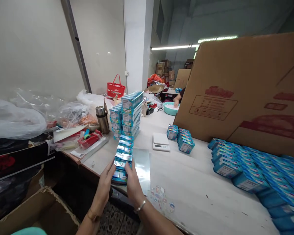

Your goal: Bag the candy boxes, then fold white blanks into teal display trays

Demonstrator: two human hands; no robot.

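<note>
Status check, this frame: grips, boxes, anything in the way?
Left grip and right grip clasping blue box row from both sides. Row at table edge. Box stack close beyond.

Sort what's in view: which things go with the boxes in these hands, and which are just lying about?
Likely part of the job:
- row of blue boxes, between left hand and right hand
- stacked blue boxes behind it
- blue boxes on the right
- possibly the white scale

Apparently just lying about:
- red bag
- metal flask
- clear plastic bags
</note>
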